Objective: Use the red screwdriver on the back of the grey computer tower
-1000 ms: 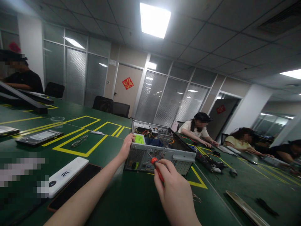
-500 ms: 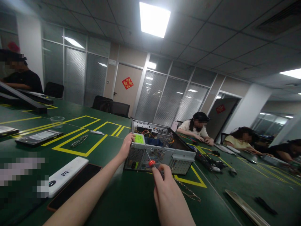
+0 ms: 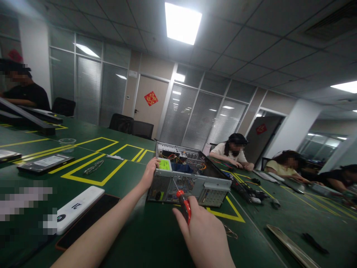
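Note:
An opened computer case (image 3: 212, 186) stands on the green table with its perforated metal panel facing me. Gripping its left upper corner is my left hand (image 3: 151, 172), beside the power supply's yellow-green label (image 3: 164, 164). My right hand (image 3: 205, 227) holds a screwdriver (image 3: 184, 204) with a red and black handle. Its thin shaft points up and away to the panel; whether the tip sits in a screw is too small to tell. The thumb is lifted off the handle, while the other fingers stay around it. Inside the case, wires and dark blue parts show.
Left of the case lie a white power bank (image 3: 80, 209), a dark phone (image 3: 92, 222), a hard drive (image 3: 46, 163) and a clear cup (image 3: 67, 144). Cables and parts (image 3: 251, 191) lie to the right, with a phone-like slab (image 3: 290, 243) nearer. Several people sit around the table.
My right thumb has come away from the screwdriver handle and the hand has rolled, showing more of the red handle. My left hand and the computer case have stayed in place.

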### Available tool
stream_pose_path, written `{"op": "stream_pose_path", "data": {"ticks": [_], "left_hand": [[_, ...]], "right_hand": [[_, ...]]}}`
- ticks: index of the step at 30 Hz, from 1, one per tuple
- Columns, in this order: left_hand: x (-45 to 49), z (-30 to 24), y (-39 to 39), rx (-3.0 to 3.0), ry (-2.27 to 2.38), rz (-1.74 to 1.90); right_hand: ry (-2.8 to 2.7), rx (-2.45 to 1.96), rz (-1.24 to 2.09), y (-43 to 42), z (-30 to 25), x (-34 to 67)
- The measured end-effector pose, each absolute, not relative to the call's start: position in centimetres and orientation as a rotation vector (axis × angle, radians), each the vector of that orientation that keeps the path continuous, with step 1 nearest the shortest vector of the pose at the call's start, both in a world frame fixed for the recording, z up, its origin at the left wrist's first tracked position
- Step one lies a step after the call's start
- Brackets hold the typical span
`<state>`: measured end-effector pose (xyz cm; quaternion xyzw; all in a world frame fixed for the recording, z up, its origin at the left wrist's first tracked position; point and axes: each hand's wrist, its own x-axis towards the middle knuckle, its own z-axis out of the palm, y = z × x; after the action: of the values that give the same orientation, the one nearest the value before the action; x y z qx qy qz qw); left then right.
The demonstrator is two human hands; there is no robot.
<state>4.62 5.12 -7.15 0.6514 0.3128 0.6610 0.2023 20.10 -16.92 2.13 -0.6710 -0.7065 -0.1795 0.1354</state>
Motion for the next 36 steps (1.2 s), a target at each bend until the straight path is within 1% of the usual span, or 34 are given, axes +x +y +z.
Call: {"op": "stream_pose_path", "data": {"ticks": [5, 8, 12, 15, 23, 27, 31, 36], "left_hand": [[4.7, -7.3, 5.3, 1.811, 0.874, 1.837], [4.7, -7.4, 5.3, 1.797, 0.890, 1.826], [4.6, -7.5, 5.4, 1.804, 0.904, 1.822], [4.6, -7.6, 5.4, 1.811, 0.900, 1.837], [4.6, -7.4, 5.2, 1.811, 0.910, 1.813], [4.6, -7.2, 5.0, 1.804, 0.917, 1.805], [4.7, -7.2, 4.9, 1.792, 0.898, 1.812], [4.7, -7.3, 5.2, 1.782, 0.906, 1.822]], "right_hand": [[-2.056, -1.858, -0.426, -17.1, 2.3, 20.7], [-2.033, -1.811, -0.438, -17.1, 2.8, 20.8], [-1.976, -1.996, -0.460, -16.5, 3.2, 20.8], [-1.958, -2.141, -0.384, -16.2, 3.1, 20.6], [-2.099, -2.048, -0.220, -17.0, 2.8, 20.0], [-2.109, -1.999, -0.280, -17.1, 3.0, 20.6], [-2.045, -2.095, -0.406, -16.9, 3.0, 20.3], [-2.034, -2.139, -0.326, -16.8, 2.4, 19.1]]}}
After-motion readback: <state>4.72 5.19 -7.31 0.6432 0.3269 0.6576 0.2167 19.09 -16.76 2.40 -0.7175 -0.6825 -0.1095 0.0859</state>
